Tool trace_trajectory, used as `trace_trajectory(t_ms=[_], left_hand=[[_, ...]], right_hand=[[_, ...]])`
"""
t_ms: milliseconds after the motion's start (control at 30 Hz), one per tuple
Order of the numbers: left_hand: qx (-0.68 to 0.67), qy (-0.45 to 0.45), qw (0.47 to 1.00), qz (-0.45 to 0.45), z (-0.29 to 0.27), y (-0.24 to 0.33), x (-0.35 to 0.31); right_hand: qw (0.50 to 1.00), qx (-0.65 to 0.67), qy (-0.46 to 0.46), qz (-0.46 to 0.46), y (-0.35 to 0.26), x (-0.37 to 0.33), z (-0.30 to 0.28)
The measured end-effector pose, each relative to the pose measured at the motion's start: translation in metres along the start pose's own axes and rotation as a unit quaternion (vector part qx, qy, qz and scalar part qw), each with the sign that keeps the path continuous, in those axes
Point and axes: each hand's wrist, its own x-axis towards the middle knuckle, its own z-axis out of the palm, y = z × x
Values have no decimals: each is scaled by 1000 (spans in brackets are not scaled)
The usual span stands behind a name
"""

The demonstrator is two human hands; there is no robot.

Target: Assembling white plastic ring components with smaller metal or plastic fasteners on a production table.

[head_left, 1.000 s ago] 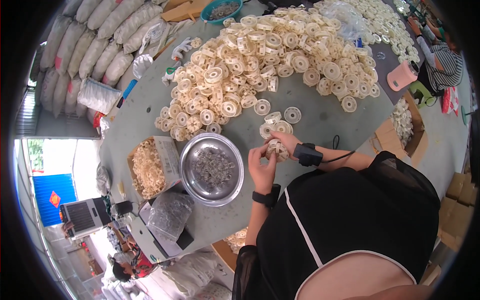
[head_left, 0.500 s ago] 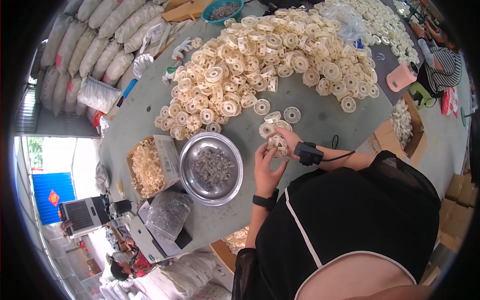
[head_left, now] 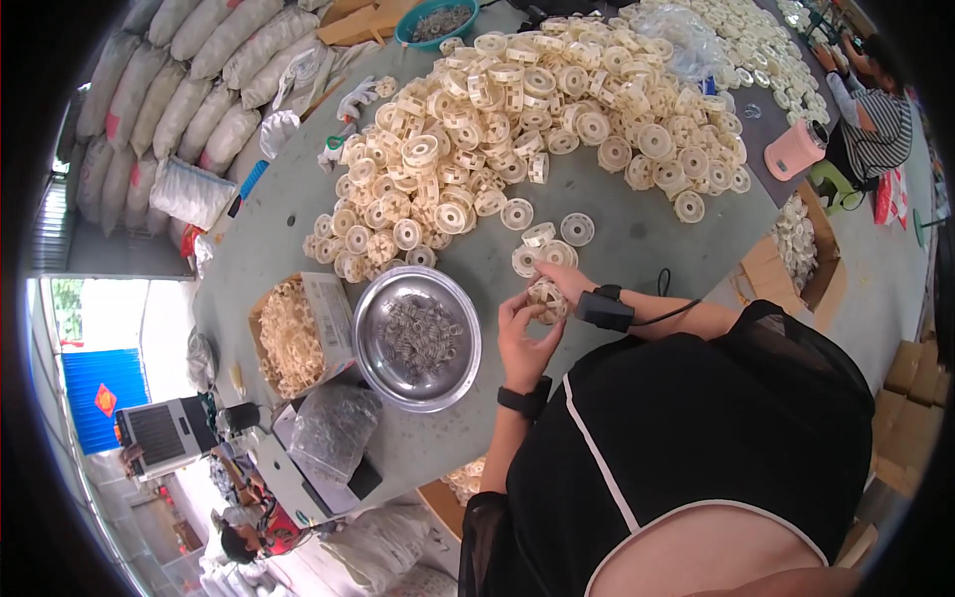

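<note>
Between my two hands, close in front of my body, is a cream plastic wheel-shaped part [head_left: 546, 297] with slots in its side. My left hand [head_left: 519, 343] grips it from the left with bent fingers. From the far right side my right hand [head_left: 563, 283] holds the same part, its fingers partly hidden. Just beyond lie a few loose round plastic parts [head_left: 576, 229] on the grey-green table [head_left: 477, 269]. To the left stands a shiny metal bowl [head_left: 470, 383] containing small metal springs [head_left: 420, 333].
A large heap of cream plastic parts [head_left: 477, 109] covers the far table. Left are a carton [head_left: 333, 308] of small cream pieces and a clear plastic bag [head_left: 336, 428]. A pink bottle [head_left: 796, 151] stands at right, near a co-worker [head_left: 875, 124]. A teal basin [head_left: 438, 22] sits at the back.
Both hands have shifted slightly, and the plastic part has turned a little between my fingers. The whole view has moved slightly.
</note>
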Motion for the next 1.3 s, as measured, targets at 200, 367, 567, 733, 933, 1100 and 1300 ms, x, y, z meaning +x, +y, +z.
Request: trace_trajectory(t_ms=[200, 367, 567, 733, 933, 1100, 1300], left_hand=[[-96, 43, 989, -99, 5, -6, 2], [45, -25, 998, -26, -7, 2, 3], [116, 34, 992, 22, -2, -3, 2], [146, 2, 988, 43, -4, 3, 4], [102, -18, 995, 10, 5, 1, 1], [67, 41, 997, 8, 2, 3, 3], [-61, 37, 995, -72, 3, -11, -6]], right_hand=[[995, -78, -37, -57, -6, -13, 11], [997, 5, -30, 64, -9, -7, 0], [996, 17, -73, 55, -12, -24, 15], [995, 0, -14, 96, -16, -25, 12], [997, -43, -4, 58, -7, -25, 9], [998, -63, -6, 2, -5, -18, 13], [995, -97, 17, -20, -20, -32, 16]])
